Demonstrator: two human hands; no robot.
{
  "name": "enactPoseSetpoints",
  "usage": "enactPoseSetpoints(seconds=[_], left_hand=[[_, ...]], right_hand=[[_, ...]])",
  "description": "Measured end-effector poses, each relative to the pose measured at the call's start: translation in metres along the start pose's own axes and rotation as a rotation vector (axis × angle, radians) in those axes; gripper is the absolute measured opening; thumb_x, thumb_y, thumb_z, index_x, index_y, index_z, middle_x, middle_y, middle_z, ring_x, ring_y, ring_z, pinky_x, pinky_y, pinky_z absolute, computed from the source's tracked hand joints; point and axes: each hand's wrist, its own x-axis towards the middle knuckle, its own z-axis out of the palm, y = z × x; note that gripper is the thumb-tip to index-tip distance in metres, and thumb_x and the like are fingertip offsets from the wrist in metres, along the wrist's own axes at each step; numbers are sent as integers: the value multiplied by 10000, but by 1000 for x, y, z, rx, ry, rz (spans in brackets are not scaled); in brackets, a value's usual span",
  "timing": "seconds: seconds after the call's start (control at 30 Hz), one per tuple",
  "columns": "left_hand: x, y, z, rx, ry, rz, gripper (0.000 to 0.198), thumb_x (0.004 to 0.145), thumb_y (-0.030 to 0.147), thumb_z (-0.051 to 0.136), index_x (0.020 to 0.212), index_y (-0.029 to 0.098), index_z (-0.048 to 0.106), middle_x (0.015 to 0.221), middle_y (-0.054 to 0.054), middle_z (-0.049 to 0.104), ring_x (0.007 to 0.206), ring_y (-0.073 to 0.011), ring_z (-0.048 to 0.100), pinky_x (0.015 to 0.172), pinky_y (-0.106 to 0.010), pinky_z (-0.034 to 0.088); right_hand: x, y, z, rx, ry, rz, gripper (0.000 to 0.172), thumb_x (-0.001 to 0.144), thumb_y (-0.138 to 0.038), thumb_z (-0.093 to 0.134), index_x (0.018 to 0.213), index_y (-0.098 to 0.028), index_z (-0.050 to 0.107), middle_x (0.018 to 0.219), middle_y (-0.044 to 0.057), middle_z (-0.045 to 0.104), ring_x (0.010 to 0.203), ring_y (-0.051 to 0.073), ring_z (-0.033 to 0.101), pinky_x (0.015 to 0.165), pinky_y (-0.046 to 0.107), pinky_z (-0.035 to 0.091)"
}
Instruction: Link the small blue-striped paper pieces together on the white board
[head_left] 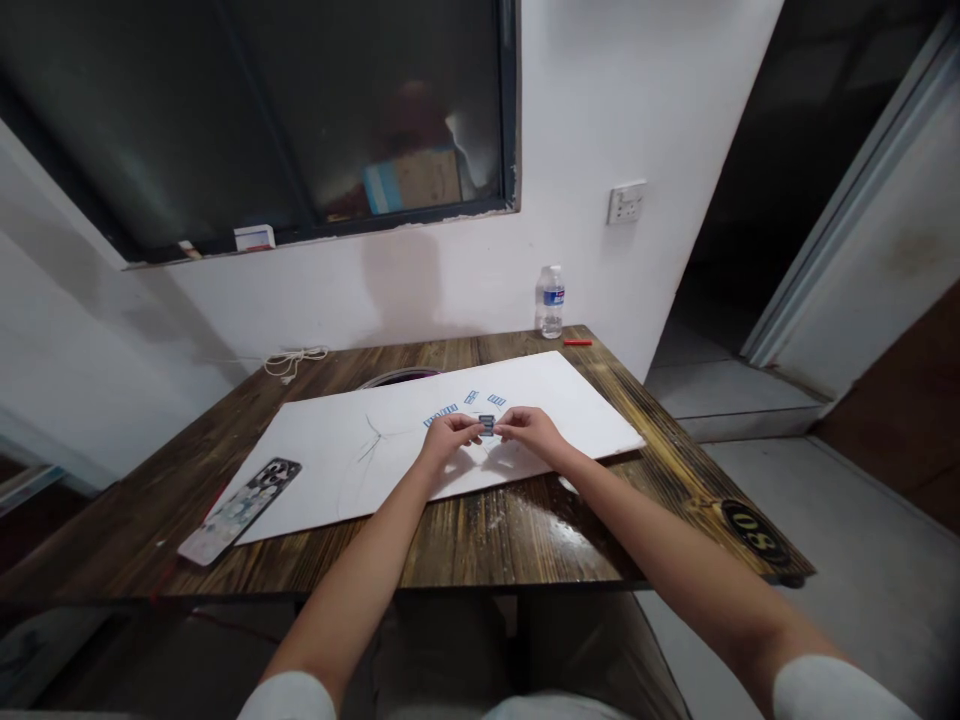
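Note:
Between my two hands is a small dark piece with pale bars [487,424], too small to name its kind. My left hand [451,436] pinches its left side, and my right hand [529,430] pinches its right side. Both hands are just above a white board [315,440] that lies on the wooden table. Beyond my fingers, several blue-and-white barred pieces lie on the board, among them a longer strip [440,415], a slanted piece [471,397] and a short piece [496,400]. Thin dark lines mark the board's left half.
A phone in a patterned case [240,510] overlaps the board's left corner. At the back of the table [510,540] are a water bottle [552,302], a red stick-like item [577,342] and a white cable [294,362]. A round object is partly hidden behind the board.

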Motion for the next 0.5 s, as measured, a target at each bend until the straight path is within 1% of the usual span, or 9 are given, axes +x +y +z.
enactPoseSetpoints(seconds=[0.13,0.23,0.3,0.37,0.43,0.5], left_hand=[[2,0,-1,-60,94,-24,373,536,449,839,722,148,721,610,-48,682,553,-151,612,566,-262,458],[4,-2,-4,-91,166,-43,417,504,466,846,734,142,721,626,-55,690,551,-152,613,573,-273,472],[6,-2,-6,-106,200,-51,429,486,468,851,730,140,720,635,-57,694,551,-150,612,572,-272,476],[7,-2,-7,-120,222,-53,427,478,462,855,725,141,719,642,-57,696,553,-146,612,566,-266,475],[7,-2,-8,-130,234,-58,425,473,456,858,724,143,717,642,-55,696,553,-144,612,557,-260,471],[6,-1,-8,-134,241,-66,429,467,452,860,726,142,715,632,-51,693,550,-143,612,550,-255,466]], right_hand=[[4,0,-16,-184,25,-5,248,710,-431,712,753,-187,707,726,29,703,665,166,609,633,275,450],[5,2,-29,-411,-7,13,206,722,-366,722,843,-200,734,874,45,716,740,175,612,687,282,456],[5,3,-35,-551,-76,-10,253,704,-340,755,918,-207,743,960,63,695,798,185,607,738,292,460],[2,3,-37,-685,-166,-76,354,668,-347,799,996,-225,742,1029,85,664,902,219,587,817,319,450],[0,2,-37,-817,-245,-138,444,629,-389,834,1042,-260,738,1079,100,637,1004,263,538,876,357,424],[-2,0,-36,-930,-283,-157,476,609,-440,843,1051,-298,737,1104,101,622,1039,291,494,880,383,407]])
